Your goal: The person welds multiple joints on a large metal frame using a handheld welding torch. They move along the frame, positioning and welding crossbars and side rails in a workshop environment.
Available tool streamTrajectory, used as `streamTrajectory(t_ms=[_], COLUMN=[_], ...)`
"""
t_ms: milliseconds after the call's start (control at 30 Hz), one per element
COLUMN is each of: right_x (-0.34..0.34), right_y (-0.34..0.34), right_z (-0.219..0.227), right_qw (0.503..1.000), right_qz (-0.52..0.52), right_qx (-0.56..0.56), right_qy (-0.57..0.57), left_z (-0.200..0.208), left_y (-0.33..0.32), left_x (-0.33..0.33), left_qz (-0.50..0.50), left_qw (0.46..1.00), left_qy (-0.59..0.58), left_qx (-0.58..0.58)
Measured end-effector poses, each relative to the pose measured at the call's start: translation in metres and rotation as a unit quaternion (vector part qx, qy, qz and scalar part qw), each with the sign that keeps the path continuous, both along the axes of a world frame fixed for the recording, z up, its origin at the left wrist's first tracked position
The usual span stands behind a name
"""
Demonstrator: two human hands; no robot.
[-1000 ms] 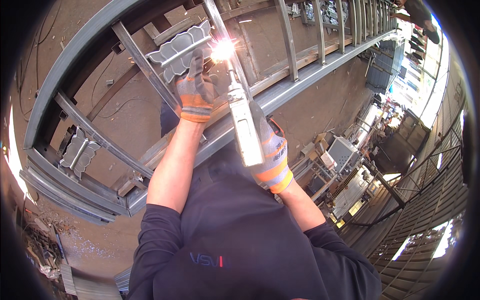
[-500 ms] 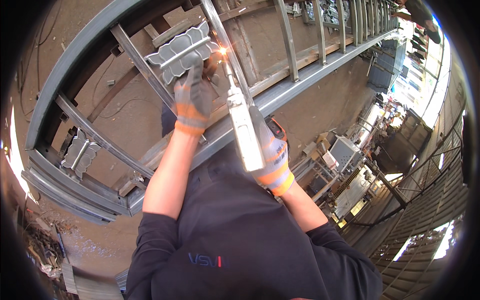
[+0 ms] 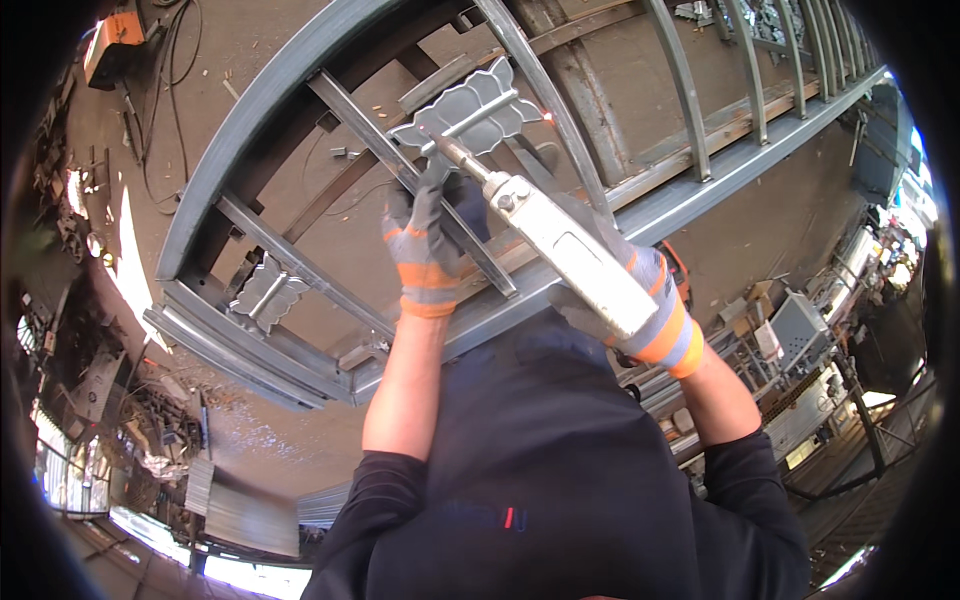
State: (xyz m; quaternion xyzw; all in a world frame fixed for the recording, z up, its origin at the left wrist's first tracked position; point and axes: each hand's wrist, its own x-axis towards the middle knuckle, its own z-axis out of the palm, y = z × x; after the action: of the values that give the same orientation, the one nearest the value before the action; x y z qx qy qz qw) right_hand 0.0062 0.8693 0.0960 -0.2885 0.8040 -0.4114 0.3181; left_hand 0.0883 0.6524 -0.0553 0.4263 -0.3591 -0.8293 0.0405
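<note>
My right hand, in a grey glove with orange bands, grips a white handheld welding gun. The gun's metal nozzle points up-left and ends at the left part of a silvery leaf-shaped metal ornament. This ornament sits between two bars of a grey steel frame. On its right tip, beside the right-hand bar, a small red spot glows. My left hand, gloved alike, is closed around the left-hand steel bar, fingertips close by the ornament's lower left edge. The nozzle partly covers the contact point.
A second leaf ornament sits lower left in the frame. Several upright bars run along the frame toward the upper right. An orange machine with cables stands on the floor at upper left. A grey box is among clutter at right.
The bright spark at the ornament's right tip has faded to a red spot. The gun's nozzle has swung to the ornament's left side. My left hand has shifted from the ornament to the left bar.
</note>
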Motion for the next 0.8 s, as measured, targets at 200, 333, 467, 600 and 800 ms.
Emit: streamTrajectory(t_ms=[200,333,467,600,800], right_x=[-0.018,-0.021,-0.02,-0.021,-0.02], right_y=[-0.002,-0.009,-0.012,-0.008,-0.01], right_z=[-0.02,-0.025,-0.029,-0.031,-0.026], right_qw=[0.998,0.991,0.993,0.998,0.989], right_qz=[0.012,-0.019,-0.027,0.009,-0.015], right_qx=[-0.049,-0.044,-0.059,-0.04,-0.051], right_qy=[-0.044,-0.123,-0.1,-0.056,-0.142], left_z=[-0.013,-0.02,-0.019,-0.018,-0.024], left_y=[0.012,0.008,0.007,0.01,0.006], left_x=[0.001,0.008,0.01,0.008,0.016], left_qz=[-0.039,-0.037,-0.081,-0.057,-0.089], left_qw=[0.994,0.997,0.99,0.994,0.991], left_qy=[-0.012,-0.001,-0.001,-0.009,-0.003], left_qx=[-0.105,-0.073,-0.113,-0.09,-0.104])
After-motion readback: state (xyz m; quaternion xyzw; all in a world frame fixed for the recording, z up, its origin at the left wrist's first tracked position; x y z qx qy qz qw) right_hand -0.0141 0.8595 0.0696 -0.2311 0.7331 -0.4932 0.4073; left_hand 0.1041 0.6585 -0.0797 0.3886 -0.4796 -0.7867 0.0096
